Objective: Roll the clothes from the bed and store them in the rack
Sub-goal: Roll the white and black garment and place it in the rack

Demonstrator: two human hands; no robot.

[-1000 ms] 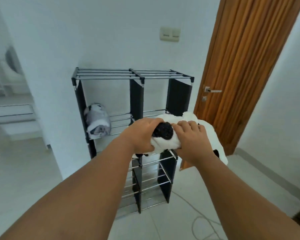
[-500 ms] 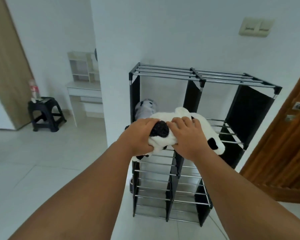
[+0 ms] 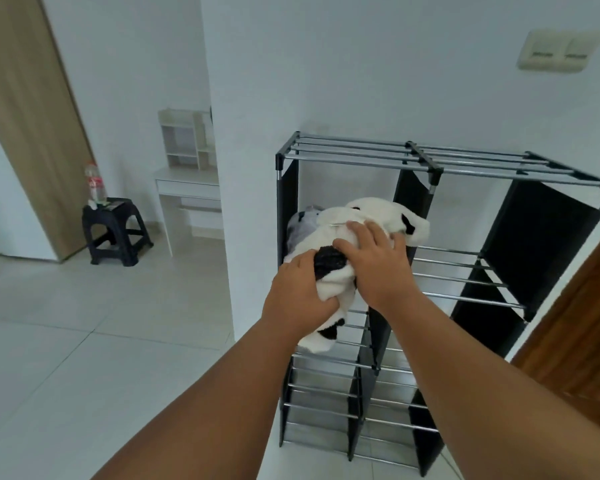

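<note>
Pale glossy tiles cover the floor (image 3: pixel 84 341), and white walls close the room. At far left stands a tan wooden door panel (image 3: pixel 25 116). Beside it a black plastic stool (image 3: pixel 116 232) carries a clear bottle with a red label (image 3: pixel 94 181). Further right, against the back wall, is a white desk (image 3: pixel 187 192) with a small shelf unit (image 3: pixel 184 140) on top.

The black-and-chrome rack (image 3: pixel 413 157) stands against the wall corner, its compartments floored with metal rods and divided by black fabric panels. In its upper left compartment lies a rolled grey-and-white garment (image 3: pixel 302 225), mostly hidden. The upper right compartment shows only bare rods.

In front of the upper left compartment, both hands grip a fluffy white roll with black patches (image 3: pixel 371 211). The left hand (image 3: pixel 297 294) is curled around its near end, fingers closed into the fleece. The right hand (image 3: pixel 378 268) lies over the top with fingers spread and pressing down. The roll's far end reaches the opening, just beside the grey garment.

A beige wall switch (image 3: pixel 556 51) sits at upper right; a brown wooden door (image 3: pixel 582 323) edges the frame.
</note>
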